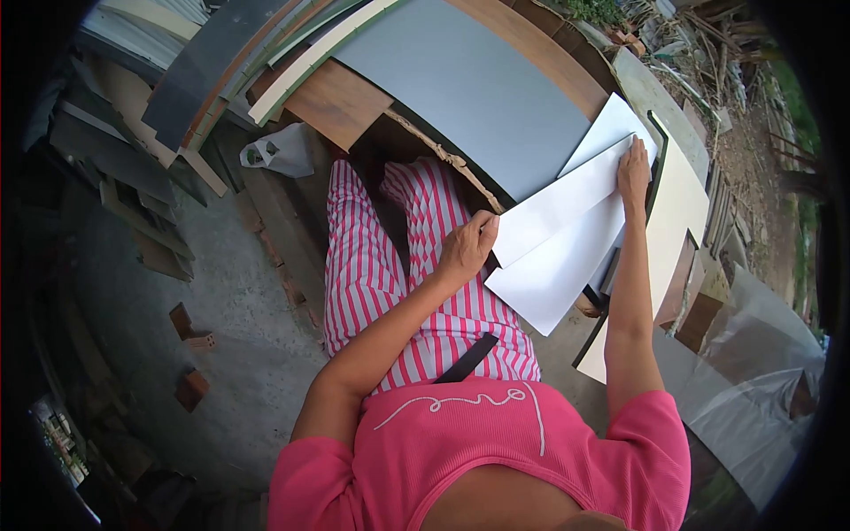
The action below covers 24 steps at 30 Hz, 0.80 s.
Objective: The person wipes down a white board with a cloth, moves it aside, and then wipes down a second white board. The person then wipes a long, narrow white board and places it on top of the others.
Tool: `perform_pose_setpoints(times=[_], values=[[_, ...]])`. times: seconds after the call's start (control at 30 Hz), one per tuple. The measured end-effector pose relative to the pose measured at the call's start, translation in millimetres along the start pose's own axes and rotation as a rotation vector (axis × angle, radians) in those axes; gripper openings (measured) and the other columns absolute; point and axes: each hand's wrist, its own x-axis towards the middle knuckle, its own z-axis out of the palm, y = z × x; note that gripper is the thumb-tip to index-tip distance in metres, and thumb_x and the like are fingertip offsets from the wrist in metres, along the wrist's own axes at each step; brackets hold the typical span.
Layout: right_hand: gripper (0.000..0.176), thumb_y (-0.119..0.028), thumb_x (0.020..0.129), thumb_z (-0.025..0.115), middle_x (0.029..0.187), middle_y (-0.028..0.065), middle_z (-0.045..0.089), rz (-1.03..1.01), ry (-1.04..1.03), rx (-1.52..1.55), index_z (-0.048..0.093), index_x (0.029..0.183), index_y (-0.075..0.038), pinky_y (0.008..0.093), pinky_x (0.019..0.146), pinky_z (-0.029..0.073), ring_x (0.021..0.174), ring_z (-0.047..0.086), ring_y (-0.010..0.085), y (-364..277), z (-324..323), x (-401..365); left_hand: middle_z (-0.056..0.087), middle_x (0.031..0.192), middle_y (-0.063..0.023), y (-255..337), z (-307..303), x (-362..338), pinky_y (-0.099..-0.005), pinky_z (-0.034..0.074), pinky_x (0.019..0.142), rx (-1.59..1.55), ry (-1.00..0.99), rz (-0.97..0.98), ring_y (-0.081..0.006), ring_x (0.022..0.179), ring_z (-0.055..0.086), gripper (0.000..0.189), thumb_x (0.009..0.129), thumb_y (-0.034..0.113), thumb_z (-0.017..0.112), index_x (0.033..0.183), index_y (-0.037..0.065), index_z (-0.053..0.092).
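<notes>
A long white sheet (558,202), like stiff paper or thin card, lies slanting across my lap. My left hand (469,248) pinches its left end between thumb and curled fingers. At the other end, my right hand (632,175) grips the edge with its fingers close together; its thumb is mostly hidden. Beneath it, a second white sheet (553,279) fans out toward my body. Another white piece (611,133) shows behind, by the right hand. A large grey panel (469,84) slopes just beyond the sheets.
Wood-coloured boards (341,102) and a curved cream strip (323,57) lie around the grey panel. A cream board (677,212) stands at the right, near clear plastic sheeting (753,363). A white plastic bag (279,150) sits left of my legs. Broken bricks (190,389) lie on the concrete floor (248,345).
</notes>
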Motion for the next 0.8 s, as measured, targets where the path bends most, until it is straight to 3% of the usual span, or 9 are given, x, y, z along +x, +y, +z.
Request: perform_pose_setpoints(times=[0.07, 0.13, 0.27, 0.33, 0.4, 0.43, 0.53, 0.63, 0.8], values=[[0.045, -0.003, 0.087, 0.042, 0.134, 0.0221, 0.045, -0.029, -0.033, 0.091, 0.042, 0.132, -0.002, 0.0469, 0.106, 0.029, 0.125, 0.041, 0.0378, -63.7, -22.8, -42.3, 0.055, 0.063, -0.0159, -4.0, 1.8, 1.0, -0.0393, 0.044, 0.053, -0.003, -0.005, 0.011, -0.0306, 0.058, 0.060, 0.039, 0.099, 0.037, 0.035, 0.093, 0.002, 0.053], [0.048, -0.003, 0.090, 0.042, 0.135, 0.0142, 0.046, -0.059, -0.092, 0.195, 0.039, 0.137, -0.011, 0.0431, 0.109, 0.029, 0.125, 0.043, 0.0321, -142.8, -60.8, -92.4, 0.055, 0.063, -0.0162, -8.0, 3.5, 1.8, -0.0403, 0.044, 0.054, 0.017, -0.013, 0.035, -0.0315, 0.058, 0.059, 0.038, 0.099, 0.035, 0.035, 0.093, 0.002, 0.052], [0.059, 0.005, 0.081, 0.053, 0.136, 0.0122, 0.046, -0.305, -0.251, 0.483, 0.039, 0.136, -0.009, 0.0450, 0.106, 0.032, 0.124, 0.046, 0.0285, -228.7, -91.9, -170.1, 0.057, 0.068, -0.0199, -18.5, 8.5, 3.3, -0.0443, 0.044, 0.056, 0.057, 0.007, 0.141, -0.0389, 0.063, 0.059, 0.036, 0.099, 0.033, 0.036, 0.093, 0.001, 0.051], [0.061, 0.004, 0.080, 0.055, 0.137, 0.0125, 0.044, -0.248, -0.248, 0.477, 0.037, 0.137, -0.009, 0.0443, 0.106, 0.033, 0.124, 0.046, 0.0283, -223.8, -91.9, -153.4, 0.058, 0.068, -0.0211, -15.7, 6.1, 3.4, -0.0450, 0.044, 0.056, 0.008, 0.006, 0.115, -0.0408, 0.065, 0.059, 0.035, 0.099, 0.032, 0.037, 0.093, 0.001, 0.052], [0.064, 0.000, 0.082, 0.056, 0.142, 0.0136, 0.037, -0.180, -0.236, 0.403, 0.031, 0.140, -0.010, 0.0436, 0.107, 0.032, 0.125, 0.043, 0.0286, -203.9, -82.0, -115.9, 0.057, 0.067, -0.0204, -2.3, -2.0, 4.2, -0.0446, 0.045, 0.056, 0.015, -0.097, -0.080, -0.0397, 0.064, 0.059, 0.036, 0.099, 0.032, 0.036, 0.092, 0.001, 0.052], [0.055, -0.008, 0.087, 0.052, 0.142, 0.0138, 0.037, -0.146, -0.193, 0.317, 0.033, 0.139, -0.009, 0.0440, 0.109, 0.028, 0.128, 0.039, 0.0293, -181.5, -69.1, -92.6, 0.057, 0.066, -0.0192, 0.3, -1.0, 3.7, -0.0434, 0.045, 0.055, 0.015, -0.069, -0.040, -0.0371, 0.062, 0.060, 0.038, 0.099, 0.034, 0.036, 0.092, 0.001, 0.053], [0.046, -0.023, 0.093, 0.040, 0.140, 0.0192, 0.038, -0.006, 0.006, 0.052, 0.040, 0.135, -0.005, 0.0483, 0.106, 0.027, 0.128, 0.038, 0.0339, -53.5, -1.0, -18.2, 0.057, 0.064, -0.0175, 8.6, -2.9, 2.4, -0.0416, 0.045, 0.054, 0.006, -0.060, -0.053, -0.0339, 0.060, 0.060, 0.040, 0.099, 0.037, 0.036, 0.092, 0.001, 0.053], [0.048, -0.028, 0.093, 0.038, 0.137, 0.0223, 0.042, 0.139, -0.009, -0.045, 0.041, 0.133, -0.001, 0.0470, 0.104, 0.032, 0.126, 0.040, 0.0356, 34.5, 22.6, 28.3, 0.056, 0.064, -0.0166, 7.4, -3.6, 2.0, -0.0408, 0.044, 0.055, 0.010, -0.011, -0.008, -0.0321, 0.060, 0.060, 0.043, 0.099, 0.040, 0.035, 0.093, 0.002, 0.054], [0.043, -0.020, 0.093, 0.041, 0.135, 0.0239, 0.043, 0.041, -0.008, 0.018, 0.044, 0.130, 0.001, 0.0452, 0.104, 0.033, 0.126, 0.039, 0.0369, -14.7, -3.1, -11.6, 0.057, 0.065, -0.0170, 3.3, -1.0, 0.2, -0.0401, 0.046, 0.055, -0.002, -0.009, -0.024, -0.0329, 0.061, 0.061, 0.042, 0.099, 0.039, 0.036, 0.094, 0.001, 0.054]])
